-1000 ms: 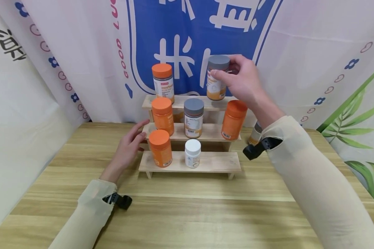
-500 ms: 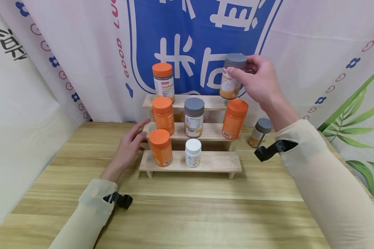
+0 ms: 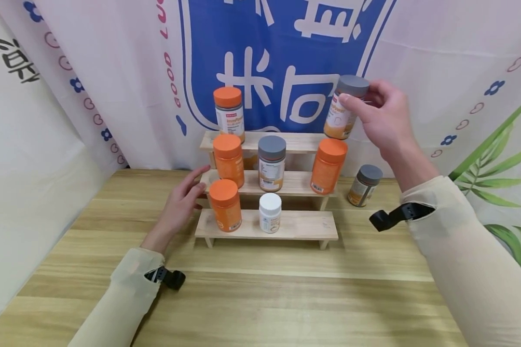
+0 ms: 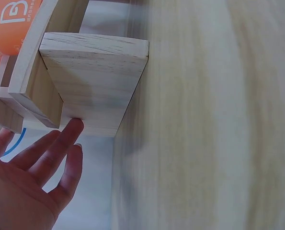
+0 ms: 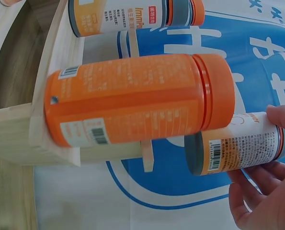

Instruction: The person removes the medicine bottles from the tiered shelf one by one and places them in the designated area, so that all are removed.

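- L hand (image 3: 179,205) by the L end of the 3-tier stand (image 3: 306,224): fingers extended, holding nothing; fingertips v. near the wood, contact can't be confirmed. Prob. there to steady it.
- Stand, L ends: top tier has an orange-lidded jar (image 3: 230,115), mid tier an upper orange jar (image 3: 228,161), bottom tier a lower orange jar (image 3: 226,206).
- Stand, abt. centre: mid tier has a grey-lidded jar (image 3: 271,164), bottom tier a small white bottle (image 3: 270,213); both upright.
- Mid tier, R end: R orange jar (image 3: 329,166), upright.
- Held jar (image 3: 337,121) (grey lid, white/orange label) at top tier's R end, behind R orange jar. R wrist view shows a gap betw. its base & the plank: raised off it or just past the R edge, can't tell which.
- R hand (image 3: 386,118): grips held jar nr its lid, thumb on 1 side, fingers opposite.
- Step in hand, my read: positioning held jar at top tier's R corner. Next move calls for a level base, fully over the plank & clear of R orange jar's lid, before the grip eases.
- Desk jar (image 3: 364,185), grey lid, stands on the desk just R of stand.
- Desk (image 3: 260,299): wood-grain, stand set toward its back edge.
- Room, L to R: pale wall w/ dark lettering (image 3: 15,59); pinkish curtain (image 3: 134,72) w/ blue panel (image 3: 282,43), white characters; green leaf print (image 3: 501,183).
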The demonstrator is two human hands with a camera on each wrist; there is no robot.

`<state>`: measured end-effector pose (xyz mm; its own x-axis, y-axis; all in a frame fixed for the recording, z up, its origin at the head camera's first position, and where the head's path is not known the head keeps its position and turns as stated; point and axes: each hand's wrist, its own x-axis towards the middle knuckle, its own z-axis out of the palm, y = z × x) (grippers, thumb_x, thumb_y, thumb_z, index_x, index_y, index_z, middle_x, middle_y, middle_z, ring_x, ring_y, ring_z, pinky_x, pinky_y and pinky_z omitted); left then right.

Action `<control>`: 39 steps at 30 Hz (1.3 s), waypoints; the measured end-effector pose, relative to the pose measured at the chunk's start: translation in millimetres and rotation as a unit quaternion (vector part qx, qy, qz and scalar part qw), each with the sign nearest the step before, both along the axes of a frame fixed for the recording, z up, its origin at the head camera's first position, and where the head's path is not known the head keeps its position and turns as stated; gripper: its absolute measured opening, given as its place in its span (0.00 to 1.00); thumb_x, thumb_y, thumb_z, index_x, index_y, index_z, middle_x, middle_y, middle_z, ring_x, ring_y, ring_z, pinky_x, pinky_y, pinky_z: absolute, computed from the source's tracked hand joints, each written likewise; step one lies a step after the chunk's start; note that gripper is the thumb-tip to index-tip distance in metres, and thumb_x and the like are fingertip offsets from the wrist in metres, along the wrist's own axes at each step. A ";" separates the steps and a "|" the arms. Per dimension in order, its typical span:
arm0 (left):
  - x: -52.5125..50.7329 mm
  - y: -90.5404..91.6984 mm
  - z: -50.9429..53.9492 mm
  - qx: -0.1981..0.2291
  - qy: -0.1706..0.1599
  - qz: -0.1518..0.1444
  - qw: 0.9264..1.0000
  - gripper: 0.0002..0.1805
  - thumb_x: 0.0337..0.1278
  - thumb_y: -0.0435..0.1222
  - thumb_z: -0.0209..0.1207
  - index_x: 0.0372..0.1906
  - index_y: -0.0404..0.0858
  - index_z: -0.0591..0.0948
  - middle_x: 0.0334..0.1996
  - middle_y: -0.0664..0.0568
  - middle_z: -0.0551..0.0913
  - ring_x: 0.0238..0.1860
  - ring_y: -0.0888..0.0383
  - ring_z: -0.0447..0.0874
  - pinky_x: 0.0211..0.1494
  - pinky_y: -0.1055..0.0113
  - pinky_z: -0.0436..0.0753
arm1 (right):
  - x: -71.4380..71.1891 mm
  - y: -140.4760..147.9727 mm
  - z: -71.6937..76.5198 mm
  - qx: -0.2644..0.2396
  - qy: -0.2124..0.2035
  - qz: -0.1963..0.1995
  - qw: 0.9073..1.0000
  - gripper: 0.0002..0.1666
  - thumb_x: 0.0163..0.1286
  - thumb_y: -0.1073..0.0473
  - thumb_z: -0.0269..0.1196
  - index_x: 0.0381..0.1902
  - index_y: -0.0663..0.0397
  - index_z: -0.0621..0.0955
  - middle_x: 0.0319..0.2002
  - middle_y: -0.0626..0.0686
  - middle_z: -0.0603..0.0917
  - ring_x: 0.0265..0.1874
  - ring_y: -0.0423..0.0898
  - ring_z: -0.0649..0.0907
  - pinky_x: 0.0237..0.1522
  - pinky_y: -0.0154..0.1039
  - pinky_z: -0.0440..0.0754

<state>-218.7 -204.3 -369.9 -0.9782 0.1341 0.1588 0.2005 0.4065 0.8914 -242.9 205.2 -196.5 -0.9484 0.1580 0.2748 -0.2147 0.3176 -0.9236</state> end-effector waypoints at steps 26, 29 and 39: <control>1.0 0.6 1.3 0.014 0.007 0.000 1.000 0.28 0.85 0.42 0.46 0.83 0.51 0.66 0.64 0.34 0.82 0.46 0.68 0.85 0.46 0.57 0.87 | 5.4 42.7 -34.1 -0.042 -0.008 -0.058 0.997 0.31 0.70 0.42 0.72 0.68 0.39 0.80 0.54 0.38 0.83 0.56 0.41 0.75 0.66 0.41 0.69; 1.5 0.4 1.0 0.011 0.006 -0.001 1.000 0.28 0.85 0.43 0.46 0.83 0.51 0.66 0.65 0.34 0.82 0.46 0.67 0.85 0.46 0.57 0.87 | 7.1 49.5 -38.9 -0.039 -0.017 -0.066 0.997 0.32 0.71 0.40 0.71 0.69 0.38 0.80 0.55 0.37 0.82 0.57 0.40 0.75 0.64 0.41 0.68; -0.2 0.2 0.2 0.009 0.005 -0.004 1.000 0.28 0.85 0.43 0.45 0.83 0.52 0.66 0.67 0.35 0.80 0.47 0.66 0.85 0.47 0.55 0.87 | 12.3 72.8 -57.5 -0.043 -0.033 -0.078 0.995 0.32 0.70 0.39 0.71 0.69 0.35 0.78 0.57 0.36 0.80 0.59 0.39 0.74 0.67 0.42 0.68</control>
<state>-218.9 -204.1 -369.7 -0.9757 0.1381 0.1703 0.2116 0.3887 0.8968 -230.6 278.0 -254.0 -0.9258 0.3256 0.1919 -0.1065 0.2623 -0.9591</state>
